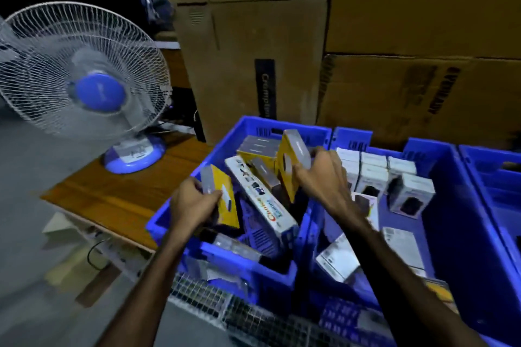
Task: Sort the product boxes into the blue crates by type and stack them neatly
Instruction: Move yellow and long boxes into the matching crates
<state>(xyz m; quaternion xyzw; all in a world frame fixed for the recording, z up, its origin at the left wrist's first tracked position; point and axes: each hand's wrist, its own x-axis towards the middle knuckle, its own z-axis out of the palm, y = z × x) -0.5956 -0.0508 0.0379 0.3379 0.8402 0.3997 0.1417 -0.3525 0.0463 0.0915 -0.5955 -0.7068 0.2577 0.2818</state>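
1. Wire mesh panel (239, 310), bottom centre of frame: thin metal grid, lying just under the near rim of the left blue crate (169, 222).
2. Left hand (191, 203), lower centre: fingers clamped on a flat yellow box (225, 200), held tilted over the crate's near-left corner. Likely lifted clear to be matched with its type.
3. Right hand (321, 177), centre: fingers curled round a second yellow box (290, 163), stood on edge above the jumble. Both boxes look like glossy card with a clear window.
4. Between the 2 hands a long white carton (262, 200) with coloured print leans diagonally among loose boxes; this crate is unsorted.
5. Right of centre, the second blue crate (439, 205), moulded plastic with a slotted wall, holds small white boxes (394, 180) upright in rows, touching: sorted stock, I judge.
6. Left, a wooden surface (112, 194) carries a white-caged fan (81, 73).
7. Top of frame: stacked corrugated cartons (394, 36), matte brown.
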